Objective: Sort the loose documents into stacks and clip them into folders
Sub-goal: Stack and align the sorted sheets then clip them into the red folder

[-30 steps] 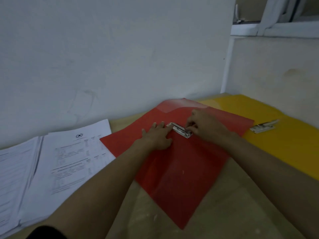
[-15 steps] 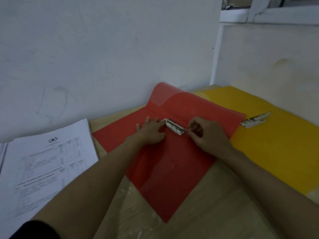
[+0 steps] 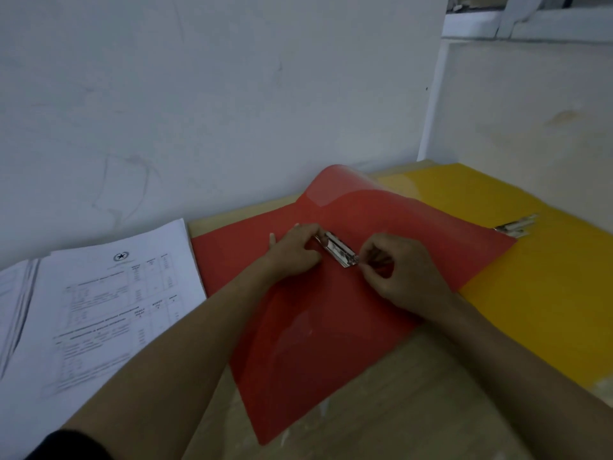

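Right hand [image 3: 406, 272] newly pinching clip [image 3: 338, 251]

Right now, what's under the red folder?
The red folder lies on the wooden table, its right edge over the yellow folder. Anything else beneath is hidden.

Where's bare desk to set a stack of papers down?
Bare wood lies nearest you, between the red folder and the yellow folder. The left side is crowded with printed documents; both hands work the red folder's clip.

A scuffed white wall [image 3: 199, 94] (dimly lit) backs the wooden table [image 3: 414, 393].
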